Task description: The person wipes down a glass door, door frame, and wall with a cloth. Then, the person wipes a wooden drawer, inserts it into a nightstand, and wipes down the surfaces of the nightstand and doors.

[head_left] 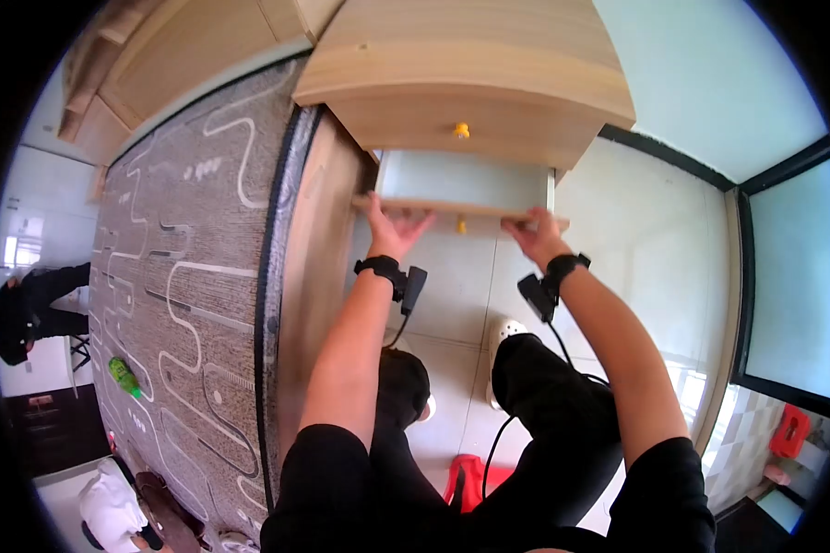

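A pale wooden cabinet (470, 55) stands in front of me, and its lower drawer (466, 175) is pulled part of the way out. The drawer's inside is white, and no contents show in the visible part. My left hand (394, 232) is at the left end of the drawer front, its thumb by the top edge and its fingers against the panel. At the right end, my right hand (537, 237) grips the same front edge. Between the hands is a yellow knob (462, 224). The upper drawer, with another yellow knob (461, 131), is closed.
A bed with a grey patterned cover (194, 276) lies to the left, with a green packet (124, 377) on it. A red stool (470, 479) is beneath me. Two other people are at the far left. A glass door (793, 276) stands at the right.
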Demonstrator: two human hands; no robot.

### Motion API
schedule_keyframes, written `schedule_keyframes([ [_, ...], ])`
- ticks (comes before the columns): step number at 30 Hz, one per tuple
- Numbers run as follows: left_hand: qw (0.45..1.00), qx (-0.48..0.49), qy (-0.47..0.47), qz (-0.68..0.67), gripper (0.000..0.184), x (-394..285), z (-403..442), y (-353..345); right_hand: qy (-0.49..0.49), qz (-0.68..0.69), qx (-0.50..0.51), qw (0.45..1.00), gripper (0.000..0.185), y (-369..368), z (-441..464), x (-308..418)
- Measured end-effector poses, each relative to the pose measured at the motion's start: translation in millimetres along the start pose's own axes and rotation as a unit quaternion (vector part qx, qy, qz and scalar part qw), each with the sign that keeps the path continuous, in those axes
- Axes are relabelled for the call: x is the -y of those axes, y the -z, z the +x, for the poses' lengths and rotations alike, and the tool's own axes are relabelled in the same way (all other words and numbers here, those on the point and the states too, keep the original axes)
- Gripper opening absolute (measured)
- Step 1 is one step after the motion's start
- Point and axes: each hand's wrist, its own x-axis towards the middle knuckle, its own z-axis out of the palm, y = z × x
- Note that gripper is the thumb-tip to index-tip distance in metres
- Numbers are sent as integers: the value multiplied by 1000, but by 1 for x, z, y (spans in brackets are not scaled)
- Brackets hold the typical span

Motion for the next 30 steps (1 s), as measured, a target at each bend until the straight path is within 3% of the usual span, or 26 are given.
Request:
schedule_keyframes([
  [3, 999, 37, -7, -32, 87, -4, 14, -19, -41, 106, 45, 992, 26, -32, -4, 36],
  [5, 979, 195, 5, 59, 83, -6, 29, -19, -49, 174, 83, 980, 24, -26, 18, 44],
  [8, 954, 255, 25, 157, 81, -6, 23, -31, 17, 100, 32, 994, 29, -23, 24, 46],
  [10, 957, 231, 28, 172, 78, -8, 13, -33, 74, 1, -47, 996, 38, -36, -7, 48],
  [14, 951, 148, 32, 269, 73, -32, -20, -40, 68, -134, -34, 988, 43, -23, -31, 61],
  [16, 873, 134, 10, 469, 69, -61, -50, -54, 56, -141, -39, 988, 40, -25, -39, 68],
  [17, 838, 158, -29, 522, 59, -76, -68, -60, 55, -163, -37, 984, 37, -27, -44, 71],
  [20, 829, 269, -90, 482, 51, -112, -158, -86, 28, -221, -14, 975, 26, -45, -47, 81],
  [21, 836, 292, -116, 450, 49, -120, -196, -92, 9, -227, 239, 944, 24, -33, -9, 103],
  [22, 826, 329, -157, 430, 48, -131, -229, -89, -22, -206, 473, 856, 21, -28, 20, 102],
  [23, 812, 364, -201, 410, 47, -145, -265, -82, -13, -238, 339, 910, 21, -72, -23, 85],
  [24, 795, 336, -254, 436, 44, -154, -312, -79, 10, -272, 205, 940, 21, -135, -83, 88],
  [25, 775, 297, -318, 458, 43, -166, -383, -49, 5, -326, 238, 915, 22, -185, -136, 65],
  [27, 749, 276, -357, 485, 41, -156, -430, -20, 17, -365, 247, 897, 23, -196, -171, 66],
  [29, 698, 192, -438, 533, 40, -160, -512, 55, 104, -497, 405, 760, 26, -211, -202, 29],
  [30, 676, 117, -459, 565, 42, -159, -523, 82, 101, -493, 416, 758, 26, -212, -201, 24],
])
